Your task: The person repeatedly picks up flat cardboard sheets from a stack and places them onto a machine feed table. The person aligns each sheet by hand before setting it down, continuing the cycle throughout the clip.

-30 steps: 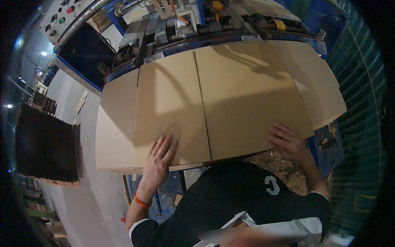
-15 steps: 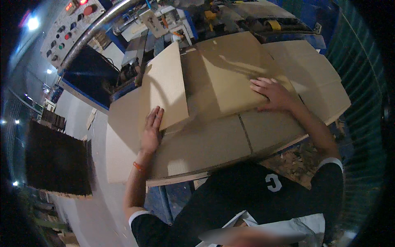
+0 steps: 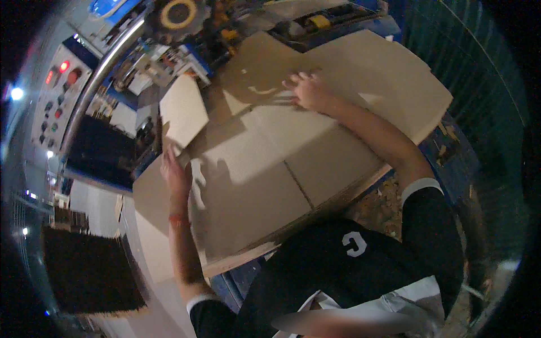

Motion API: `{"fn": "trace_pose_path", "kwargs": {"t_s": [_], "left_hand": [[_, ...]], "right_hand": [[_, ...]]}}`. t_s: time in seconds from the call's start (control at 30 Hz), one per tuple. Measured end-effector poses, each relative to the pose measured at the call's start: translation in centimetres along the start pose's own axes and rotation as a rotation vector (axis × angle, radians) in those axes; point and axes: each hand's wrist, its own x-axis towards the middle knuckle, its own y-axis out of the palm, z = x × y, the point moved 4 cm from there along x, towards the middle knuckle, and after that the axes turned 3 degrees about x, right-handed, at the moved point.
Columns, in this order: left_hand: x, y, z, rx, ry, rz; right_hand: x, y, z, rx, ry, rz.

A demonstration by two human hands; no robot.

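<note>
A folded brown cardboard sheet (image 3: 256, 59) lies at the far side of a stack of flat cardboard sheets (image 3: 248, 174), its far part reaching to the machine. Its left panel (image 3: 183, 110) stands tilted up. My left hand (image 3: 177, 174) is at that panel's near corner, fingers stretched out along its edge. Farther off, my right hand (image 3: 310, 93) lies on the cardboard with its fingers spread and slightly bent. Part of the folded sheet is in shadow, and its far edge is hard to make out.
A control panel (image 3: 56, 101) with buttons and a red light stands at the left, beside a metal rail (image 3: 96, 84). Machine parts with a dark wheel (image 3: 178, 13) fill the far side. Dark stacked sheets (image 3: 93, 270) stand at lower left; green mesh (image 3: 473, 73) hangs at the right.
Both hands have moved forward and the folded cardboard has slid away from me toward the machine, uncovering more of the stack. The view has shifted as well.
</note>
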Motion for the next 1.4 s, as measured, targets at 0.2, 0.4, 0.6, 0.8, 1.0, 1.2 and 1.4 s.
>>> {"fn": "trace_pose_path", "kwargs": {"t_s": [0.2, 0.4, 0.6, 0.8, 1.0, 1.2, 1.4], "left_hand": [[-13.6, -11.0, 2.4, -0.239, -0.611, -0.195], [-28.3, -10.7, 7.0, 0.195, -1.217, -0.158], [-28.4, -11.7, 8.1, 0.498, -1.107, -0.102], [-24.6, -16.4, 3.7, -0.244, -1.218, -0.781], [-26.2, -14.7, 9.3, -1.483, -1.175, -1.084], [-25.8, -17.1, 5.7, -1.051, -0.872, -0.826], [-21.3, -16.7, -6.1, -0.573, -0.377, -0.265]], "right_hand": [[-16.4, -4.8, -6.8, 0.263, 0.337, -0.34], [-26.5, -2.3, -14.7, -0.301, 1.095, -0.509], [-27.9, -2.1, -17.9, 0.564, 0.872, -1.223], [-26.6, -4.6, -19.2, 0.753, 0.436, -1.704], [-22.9, -12.3, -18.1, 1.291, 0.45, -1.221], [-28.3, -13.7, -3.7, 0.559, 0.595, -1.091], [-26.4, -6.9, 6.7, 0.304, -0.39, -0.318]]}}
